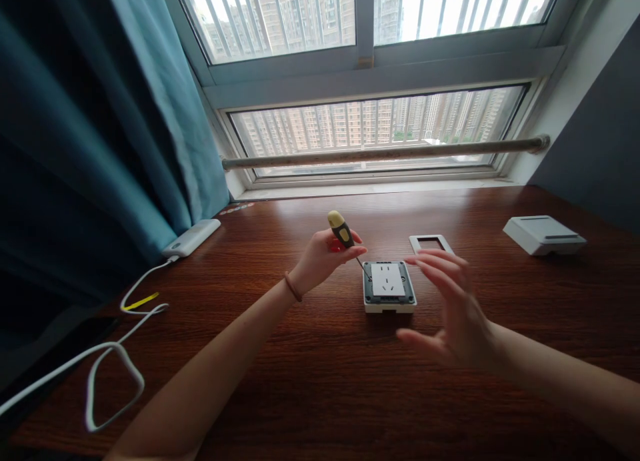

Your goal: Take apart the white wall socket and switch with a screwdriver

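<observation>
Daylight is coming through a wide window (300, 84) with tall buildings standing beyond its bars, and a pale rail (380, 155) is running across its lower part. Blue curtains (150, 114) are hanging at the left, and a reddish-brown wooden table (280, 367) is stretching out below the sill.

Near the middle of the table, a wall socket (387, 281) is lying face up, its white face sitting on a dark inner plate and its pale box showing underneath. The person's left hand (325, 254), with a brown band (293, 287) circling the wrist, is gripping a yellow-and-black screwdriver (341, 231) by the handle. The shaft is slanting down to the left side of the socket's dark plate; I cannot tell whether the tip is sitting in a screw.

The right hand (457, 307) is hovering empty at the right of the socket, its fingers spreading and its thumb standing apart from them. Just behind that hand, a white frame (415, 245) is lying flat, partly hidden by the fingers. Farther right, a white box (544, 235) is resting alone. Beside the curtains, a white power strip (193, 238) is lying with a white cable (136, 374) looping from it, and a yellow strip (143, 301) is lying by the cable.
</observation>
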Tool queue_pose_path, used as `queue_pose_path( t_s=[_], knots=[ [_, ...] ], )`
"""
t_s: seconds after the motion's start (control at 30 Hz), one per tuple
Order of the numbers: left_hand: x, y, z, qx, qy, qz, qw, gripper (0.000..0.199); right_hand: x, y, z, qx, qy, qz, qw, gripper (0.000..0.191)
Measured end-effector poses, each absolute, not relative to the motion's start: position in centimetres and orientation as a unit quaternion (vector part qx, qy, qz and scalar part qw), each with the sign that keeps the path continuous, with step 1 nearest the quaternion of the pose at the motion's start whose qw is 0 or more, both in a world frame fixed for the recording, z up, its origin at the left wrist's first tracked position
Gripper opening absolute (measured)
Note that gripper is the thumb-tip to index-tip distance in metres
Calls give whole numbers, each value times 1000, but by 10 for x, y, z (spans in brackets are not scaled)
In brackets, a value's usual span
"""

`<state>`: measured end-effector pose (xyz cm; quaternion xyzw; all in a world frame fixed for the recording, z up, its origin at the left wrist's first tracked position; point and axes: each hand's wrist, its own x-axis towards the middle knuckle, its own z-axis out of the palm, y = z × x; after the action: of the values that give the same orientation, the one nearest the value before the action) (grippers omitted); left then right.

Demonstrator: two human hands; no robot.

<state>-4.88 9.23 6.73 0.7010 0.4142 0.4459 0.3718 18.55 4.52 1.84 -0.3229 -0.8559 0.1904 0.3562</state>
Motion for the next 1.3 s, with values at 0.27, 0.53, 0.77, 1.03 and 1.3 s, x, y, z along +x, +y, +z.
queue_pose_path(
  t_s=[0.27,0.53,0.77,1.03,1.3],
  knots=[
    [-47,94,65,625,415,448,486,29,178,79,-16,-323,-866,219,314,91],
    [-60,95,74,628,353,394,571,39,179,76,-14,-337,-855,234,315,87],
    [-56,92,72,685,425,406,430,38,179,77,-14,-342,-853,242,311,85],
    [-50,89,71,708,448,403,368,29,179,77,-16,-345,-855,234,309,86],
    [-55,89,78,627,401,397,537,38,178,77,-16,-347,-858,225,306,85]
  ],
)
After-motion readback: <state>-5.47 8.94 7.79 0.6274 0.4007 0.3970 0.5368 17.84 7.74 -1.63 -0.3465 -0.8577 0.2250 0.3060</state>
